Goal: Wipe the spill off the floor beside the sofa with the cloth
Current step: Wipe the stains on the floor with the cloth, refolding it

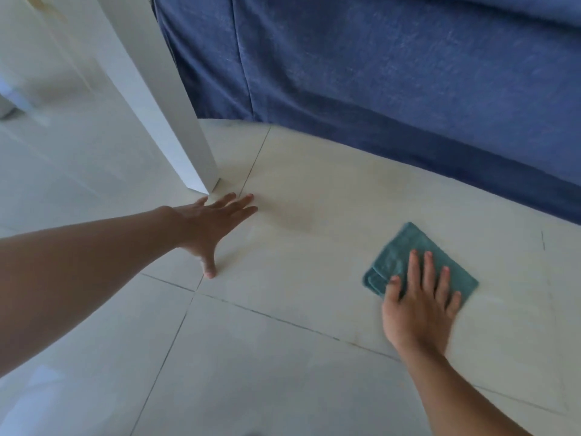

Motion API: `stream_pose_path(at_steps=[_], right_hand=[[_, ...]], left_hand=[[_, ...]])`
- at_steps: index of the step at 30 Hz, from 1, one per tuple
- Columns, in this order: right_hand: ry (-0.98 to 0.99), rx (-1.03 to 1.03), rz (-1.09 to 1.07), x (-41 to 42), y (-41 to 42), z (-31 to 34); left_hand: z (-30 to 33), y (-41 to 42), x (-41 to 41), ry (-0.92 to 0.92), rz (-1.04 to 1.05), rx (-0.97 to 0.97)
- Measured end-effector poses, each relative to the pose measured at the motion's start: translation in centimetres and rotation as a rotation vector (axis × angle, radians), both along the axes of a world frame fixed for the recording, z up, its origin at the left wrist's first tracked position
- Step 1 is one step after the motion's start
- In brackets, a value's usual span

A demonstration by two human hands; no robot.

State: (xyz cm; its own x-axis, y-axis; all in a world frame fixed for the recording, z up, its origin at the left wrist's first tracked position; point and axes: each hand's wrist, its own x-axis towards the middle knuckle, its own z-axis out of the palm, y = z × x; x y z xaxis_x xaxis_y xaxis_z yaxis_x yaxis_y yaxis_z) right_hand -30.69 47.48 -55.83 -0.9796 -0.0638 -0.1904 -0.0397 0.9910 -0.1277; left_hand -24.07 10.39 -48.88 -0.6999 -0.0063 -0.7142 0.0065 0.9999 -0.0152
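A folded teal cloth lies flat on the pale tiled floor, a little in front of the blue sofa. My right hand presses down on the cloth's near half with the fingers spread flat. My left hand rests palm down on the bare tile to the left, fingers apart, holding nothing. Between the two hands the tile shows a faint yellowish, dull patch; whether it is wet I cannot tell.
A white wall corner or post meets the floor just beyond my left hand. The sofa's blue fabric skirt hangs to the floor along the right and back. Dark grout lines cross the tiles.
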Motion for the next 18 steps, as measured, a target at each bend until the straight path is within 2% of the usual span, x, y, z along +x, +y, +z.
stream_pose_path(at_steps=[2, 3, 6, 9, 11, 12, 16, 18], right_hand=[[0.003, -0.027, -0.122, 3.8, -1.6, 0.1], [0.000, -0.029, -0.098, 5.2, -2.9, 0.2], [-0.013, -0.020, 0.126, 5.9, -5.0, 0.0], [-0.010, 0.027, 0.428, 1.1, -3.9, 0.2], [-0.027, 0.067, 0.527, -2.3, -1.9, 0.1], [-0.030, 0.073, 0.464, -2.9, -0.5, 0.0], [0.032, 0.035, -0.160, 3.5, 1.7, 0.2], [0.020, -0.063, -0.178, 7.6, -1.1, 0.5]], left_hand=[[-0.1, -0.4, 0.0, 0.006, 0.005, 0.009], [0.0, -0.6, -0.2, 0.005, 0.013, 0.021], [0.0, -0.6, -0.6, -0.023, 0.023, 0.019], [-0.3, 0.0, -0.9, -0.073, 0.033, -0.017], [-0.2, 0.2, -1.1, -0.086, 0.029, -0.028], [-0.1, 0.2, -1.1, -0.092, 0.026, -0.031], [0.0, 0.3, -0.8, -0.103, 0.031, -0.036], [0.2, 0.1, -1.1, -0.110, 0.024, -0.039]])
